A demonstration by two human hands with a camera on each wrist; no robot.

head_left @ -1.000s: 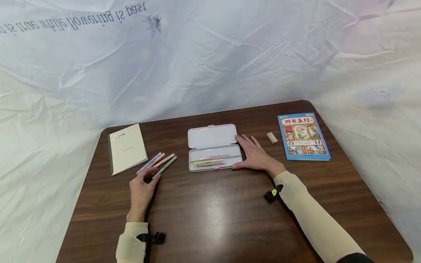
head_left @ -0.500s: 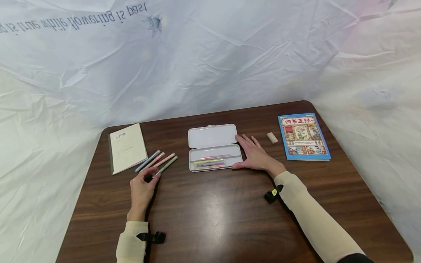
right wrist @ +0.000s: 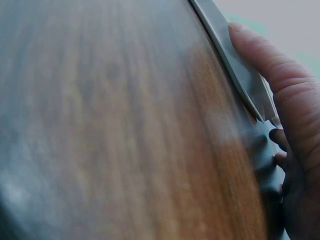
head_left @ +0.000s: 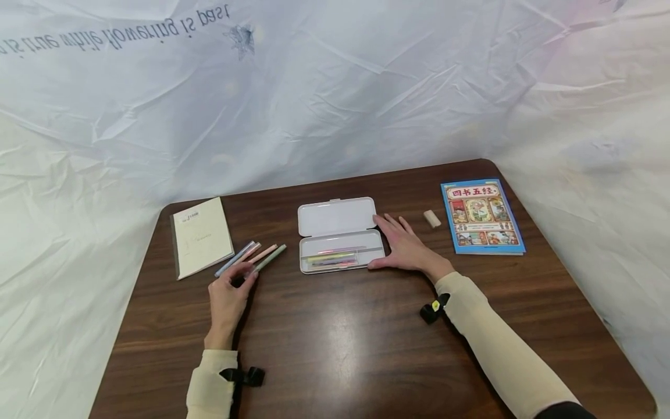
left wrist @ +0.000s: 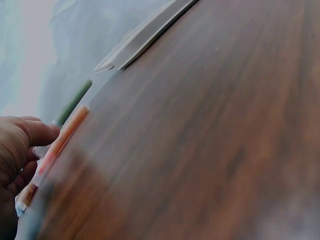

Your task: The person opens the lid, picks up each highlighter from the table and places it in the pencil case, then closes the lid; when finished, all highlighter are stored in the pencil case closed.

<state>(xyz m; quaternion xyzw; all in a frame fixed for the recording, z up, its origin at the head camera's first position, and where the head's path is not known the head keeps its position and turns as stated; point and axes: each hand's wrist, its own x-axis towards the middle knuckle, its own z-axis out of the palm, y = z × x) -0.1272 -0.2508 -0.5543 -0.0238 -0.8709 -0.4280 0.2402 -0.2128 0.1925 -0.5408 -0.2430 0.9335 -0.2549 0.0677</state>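
My left hand (head_left: 228, 299) pinches a green pen (head_left: 273, 256) between thumb and fingers, its far end tipped up in the left wrist view. Beside it on the table lie a blue pen (head_left: 235, 259) and two pink pens, one of them a salmon-pink pen (left wrist: 70, 129) just under the fingers. A white pencil case (head_left: 337, 217) lies unfolded in the middle, its lid toward the back. Several slim coloured sticks (head_left: 331, 258) are in its front half. My right hand (head_left: 408, 249) rests at the case's right end, fingers spread, the thumb (right wrist: 260, 55) along its front edge.
A cream notebook (head_left: 203, 235) lies at the left, just behind the pens. To the right of the case are a small pale eraser (head_left: 432, 219) and a blue-bordered picture book (head_left: 483, 218). White cloth hangs around the brown table (head_left: 340, 337).
The left hand has shifted slightly right and up, and the green pen's far end has moved the same way. Earlier, the blue pen slid apart from the pink ones. The right hand stays put.
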